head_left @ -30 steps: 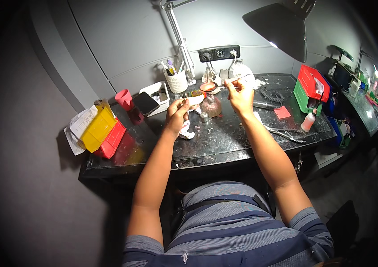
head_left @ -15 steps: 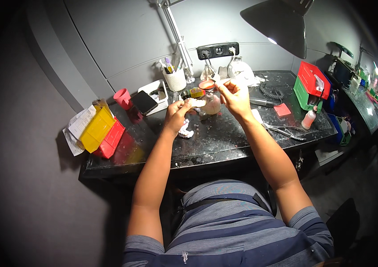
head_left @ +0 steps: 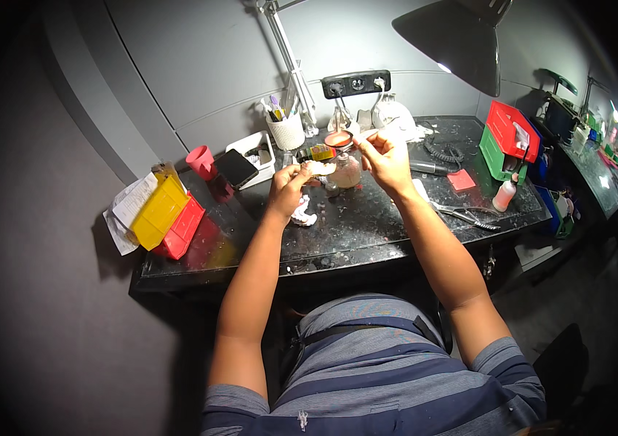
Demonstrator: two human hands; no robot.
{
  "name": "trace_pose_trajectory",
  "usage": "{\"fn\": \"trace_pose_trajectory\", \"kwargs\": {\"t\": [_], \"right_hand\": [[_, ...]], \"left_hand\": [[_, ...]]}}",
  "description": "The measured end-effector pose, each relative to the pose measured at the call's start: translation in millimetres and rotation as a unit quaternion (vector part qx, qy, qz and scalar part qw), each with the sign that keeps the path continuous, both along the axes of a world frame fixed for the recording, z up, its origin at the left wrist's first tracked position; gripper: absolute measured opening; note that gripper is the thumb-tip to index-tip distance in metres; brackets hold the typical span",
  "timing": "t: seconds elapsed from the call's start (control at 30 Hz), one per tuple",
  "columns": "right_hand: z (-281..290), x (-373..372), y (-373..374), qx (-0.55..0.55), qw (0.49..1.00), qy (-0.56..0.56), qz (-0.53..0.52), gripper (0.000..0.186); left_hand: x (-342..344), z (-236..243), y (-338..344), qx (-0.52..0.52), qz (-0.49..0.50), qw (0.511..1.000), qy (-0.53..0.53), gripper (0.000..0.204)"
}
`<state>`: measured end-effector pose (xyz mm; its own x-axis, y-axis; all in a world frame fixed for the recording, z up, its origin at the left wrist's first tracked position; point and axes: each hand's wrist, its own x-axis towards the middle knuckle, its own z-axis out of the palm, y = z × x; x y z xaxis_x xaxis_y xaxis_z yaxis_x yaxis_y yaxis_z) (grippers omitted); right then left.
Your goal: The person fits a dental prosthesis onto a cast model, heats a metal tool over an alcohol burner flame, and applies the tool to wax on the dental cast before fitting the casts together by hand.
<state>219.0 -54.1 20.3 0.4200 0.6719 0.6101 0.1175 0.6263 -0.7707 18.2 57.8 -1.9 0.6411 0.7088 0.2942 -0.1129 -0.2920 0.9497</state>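
Both hands reached forward over the desk, apart. Left hand, forearm angled toward 12–1 o'clock, was clamped on a pale piece, at its 2 o'clock. Right hand, forearm toward 11, fingers bent in near the red pan, its 10 o'clock; couldn't tell whether they gripped anything. Jar at the piece's 3.

On the table, cup, phone and tray run left to right; the pen holder stands right of the tray. The left hand and right hand are over the middle. Pliers lie left of the bottle.
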Motion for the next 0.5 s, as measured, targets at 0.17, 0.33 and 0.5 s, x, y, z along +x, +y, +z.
{"fn": "trace_pose_trajectory", "kwargs": {"t": [0.17,0.33,0.5], "right_hand": [[-4,23,10,-0.001,0.981,-0.026,-0.191,0.02],[-9,29,17,-0.043,0.941,-0.109,-0.318,0.025],[-1,23,8,-0.081,0.956,-0.071,-0.272,0.024]], "left_hand": [[1,-1,-1,0.023,0.01,0.999,-0.021,0.03],[3,-5,0,0.029,0.015,0.996,-0.087,0.033],[2,-5,1,0.092,0.012,0.992,-0.085,0.041]]}}
